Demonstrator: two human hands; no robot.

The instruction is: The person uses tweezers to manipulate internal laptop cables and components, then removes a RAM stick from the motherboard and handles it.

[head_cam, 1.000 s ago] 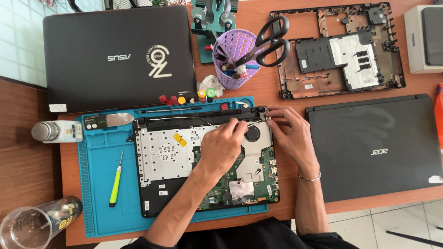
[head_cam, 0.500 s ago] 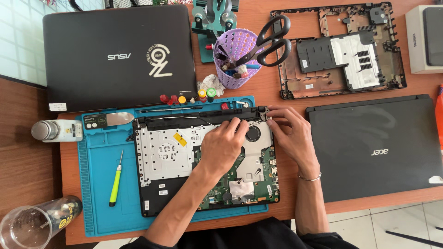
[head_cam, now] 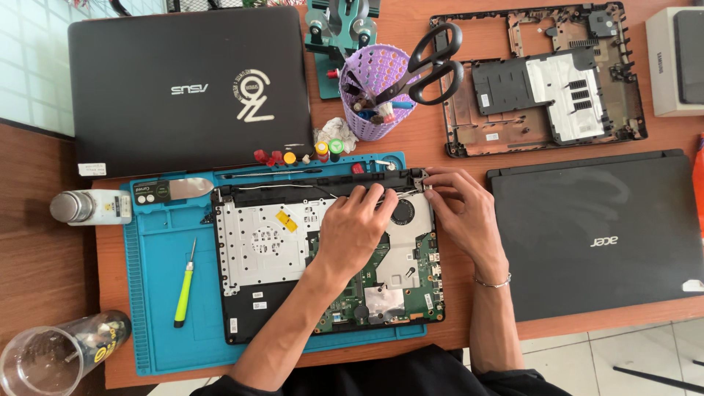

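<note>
An opened laptop chassis [head_cam: 264,249] lies on a blue work mat [head_cam: 158,308], its metal keyboard plate on the left and green circuit board at the lower right. My left hand [head_cam: 356,227] rests on the upper middle of the chassis, fingertips near the round fan [head_cam: 402,213] and the top edge. My right hand [head_cam: 458,209] pinches at the top right corner by the metal hinge [head_cam: 419,176]. What the fingers hold, if anything, is too small to tell.
A green-handled screwdriver [head_cam: 183,286] lies on the mat's left. A closed black laptop [head_cam: 191,88] sits behind, another [head_cam: 598,231] to the right. A purple tool cup with scissors [head_cam: 378,92], a bare bottom case [head_cam: 539,77], a metal-capped bottle [head_cam: 88,207] and a clear glass [head_cam: 40,359] stand around.
</note>
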